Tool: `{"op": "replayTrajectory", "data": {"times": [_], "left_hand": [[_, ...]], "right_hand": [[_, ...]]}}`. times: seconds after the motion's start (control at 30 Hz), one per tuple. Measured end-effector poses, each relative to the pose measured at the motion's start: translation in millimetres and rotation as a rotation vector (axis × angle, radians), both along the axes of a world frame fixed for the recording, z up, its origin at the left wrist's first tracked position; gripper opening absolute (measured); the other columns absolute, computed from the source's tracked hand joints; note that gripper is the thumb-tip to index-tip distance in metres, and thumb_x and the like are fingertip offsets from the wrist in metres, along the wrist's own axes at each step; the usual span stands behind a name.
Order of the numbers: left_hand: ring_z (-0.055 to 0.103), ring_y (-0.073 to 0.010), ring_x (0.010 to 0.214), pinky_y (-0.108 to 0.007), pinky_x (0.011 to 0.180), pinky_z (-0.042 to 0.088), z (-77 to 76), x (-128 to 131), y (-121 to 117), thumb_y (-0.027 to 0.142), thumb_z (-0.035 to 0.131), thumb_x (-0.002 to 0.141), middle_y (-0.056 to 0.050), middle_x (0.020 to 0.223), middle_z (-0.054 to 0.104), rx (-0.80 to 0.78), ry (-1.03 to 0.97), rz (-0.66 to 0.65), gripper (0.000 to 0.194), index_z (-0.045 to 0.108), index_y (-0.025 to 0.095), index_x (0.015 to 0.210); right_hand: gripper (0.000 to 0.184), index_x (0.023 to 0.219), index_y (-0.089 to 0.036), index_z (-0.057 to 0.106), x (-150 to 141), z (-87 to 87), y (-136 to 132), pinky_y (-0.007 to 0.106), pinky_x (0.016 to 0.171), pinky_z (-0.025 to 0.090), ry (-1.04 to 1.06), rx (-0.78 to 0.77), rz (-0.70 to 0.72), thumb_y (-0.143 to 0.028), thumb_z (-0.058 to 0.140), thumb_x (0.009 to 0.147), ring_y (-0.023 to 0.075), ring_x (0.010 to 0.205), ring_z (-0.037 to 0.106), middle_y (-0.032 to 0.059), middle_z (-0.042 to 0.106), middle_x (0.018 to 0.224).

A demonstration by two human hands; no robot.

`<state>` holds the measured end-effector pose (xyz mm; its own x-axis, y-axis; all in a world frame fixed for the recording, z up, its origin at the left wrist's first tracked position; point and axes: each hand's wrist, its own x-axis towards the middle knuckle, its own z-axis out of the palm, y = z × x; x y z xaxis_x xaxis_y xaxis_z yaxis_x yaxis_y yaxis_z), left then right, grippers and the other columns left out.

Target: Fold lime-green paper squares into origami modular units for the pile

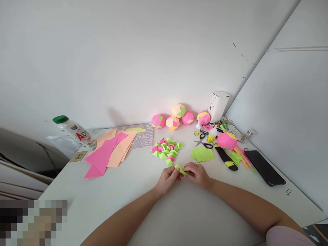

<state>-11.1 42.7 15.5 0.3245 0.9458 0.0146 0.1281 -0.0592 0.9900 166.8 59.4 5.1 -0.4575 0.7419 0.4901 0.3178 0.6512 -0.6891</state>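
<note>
Both my hands meet over the middle of the white table [133,191]. My left hand [167,178] and my right hand [198,174] pinch the two ends of a small folded green paper piece [180,168] between fingertips, just above the tabletop. Right behind them lies a pile of several folded green and pink paper units [167,149]. A stack of green paper squares [202,154] rests to the right of that pile.
Pink and orange paper sheets [109,153] lie at the left beside a lying bottle with a green cap [74,130]. Several paper balls [179,118] line the wall. Glue bottles [211,134], scissors [203,140], a cutter [226,158], a phone [265,167] and a white box [218,106] crowd the right.
</note>
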Motion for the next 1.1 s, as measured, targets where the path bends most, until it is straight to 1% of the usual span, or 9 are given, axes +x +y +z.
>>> {"op": "replayTrajectory", "data": {"times": [0.07,0.17,0.27,0.37,0.47,0.6,0.77,0.9,1.1], "left_hand": [[0.052,-0.0134,0.056,-0.024,0.057,0.039,-2.1,0.2,0.8,0.052,0.04,0.084,-0.001,0.058,0.057,-0.019,0.023,0.018,0.046,0.057,0.015,0.062],[0.052,-0.0132,0.055,-0.024,0.055,0.039,-5.7,0.9,1.7,0.052,0.041,0.084,0.0,0.056,0.057,-0.072,-0.005,0.049,0.043,0.053,0.016,0.062],[0.053,-0.0136,0.053,-0.025,0.055,0.04,-8.2,1.6,2.3,0.054,0.04,0.083,0.0,0.054,0.058,-0.117,-0.067,0.074,0.043,0.051,0.017,0.064],[0.049,-0.0122,0.048,-0.023,0.05,0.036,-9.2,1.8,2.5,0.056,0.039,0.083,0.002,0.049,0.056,-0.131,-0.062,0.094,0.044,0.048,0.018,0.064],[0.045,-0.0106,0.045,-0.022,0.048,0.033,-9.5,1.8,2.6,0.055,0.038,0.084,0.002,0.047,0.055,-0.127,-0.062,0.1,0.044,0.045,0.018,0.062],[0.047,-0.0108,0.046,-0.023,0.051,0.035,-9.4,2.1,2.4,0.056,0.038,0.084,0.003,0.046,0.053,-0.114,-0.088,0.096,0.044,0.046,0.018,0.062],[0.047,-0.0108,0.046,-0.023,0.052,0.036,-7.5,2.1,2.0,0.056,0.036,0.084,0.002,0.048,0.053,-0.1,-0.066,0.087,0.045,0.048,0.017,0.063],[0.047,-0.0107,0.048,-0.023,0.053,0.036,-6.4,1.1,1.5,0.054,0.035,0.085,0.002,0.049,0.053,-0.069,-0.034,0.09,0.046,0.048,0.017,0.061],[0.044,-0.0098,0.046,-0.022,0.049,0.034,-10.2,0.5,1.9,0.054,0.043,0.082,0.003,0.048,0.049,-0.048,0.008,0.068,0.043,0.047,0.017,0.061]], "right_hand": [[0.013,0.082,-0.02,0.06,0.7,-1.6,0.6,0.028,0.06,0.047,-0.017,0.056,0.041,-0.021,0.047,0.083,0.016,0.068,0.058,0.0078,0.063,0.081],[0.015,0.089,-0.021,0.059,1.4,-3.6,1.5,0.027,0.056,0.046,-0.037,0.056,0.064,-0.018,0.047,0.082,0.0142,0.062,0.056,0.0082,0.063,0.087],[0.018,0.098,-0.021,0.057,1.8,-5.4,1.9,0.025,0.051,0.045,-0.049,-0.008,0.077,-0.023,0.052,0.081,0.0113,0.055,0.054,0.0089,0.061,0.097],[0.023,0.102,-0.021,0.056,2.1,-7.3,2.1,0.024,0.049,0.045,-0.05,-0.04,0.095,-0.03,0.057,0.08,0.0107,0.055,0.055,0.0095,0.059,0.102],[0.023,0.101,-0.021,0.056,2.3,-8.7,2.4,0.024,0.05,0.045,-0.048,-0.046,0.091,-0.032,0.056,0.082,0.0101,0.055,0.054,0.009,0.06,0.101],[0.021,0.101,-0.02,0.055,2.4,-6.5,1.8,0.023,0.053,0.046,-0.047,-0.058,0.095,-0.032,0.055,0.083,0.01,0.056,0.054,0.0079,0.061,0.097],[0.02,0.101,-0.019,0.054,2.4,-1.2,0.0,0.023,0.053,0.045,-0.046,-0.066,0.092,-0.03,0.051,0.085,0.0109,0.058,0.053,0.007,0.061,0.091],[0.02,0.1,-0.018,0.055,2.2,-0.2,-0.5,0.022,0.053,0.044,-0.041,-0.071,0.083,-0.03,0.051,0.085,0.0113,0.058,0.053,0.0056,0.062,0.084],[0.018,0.096,-0.018,0.055,2.0,-1.1,-0.8,0.021,0.051,0.044,-0.047,-0.049,0.077,-0.03,0.054,0.083,0.0097,0.054,0.052,0.0044,0.062,0.08]]}}
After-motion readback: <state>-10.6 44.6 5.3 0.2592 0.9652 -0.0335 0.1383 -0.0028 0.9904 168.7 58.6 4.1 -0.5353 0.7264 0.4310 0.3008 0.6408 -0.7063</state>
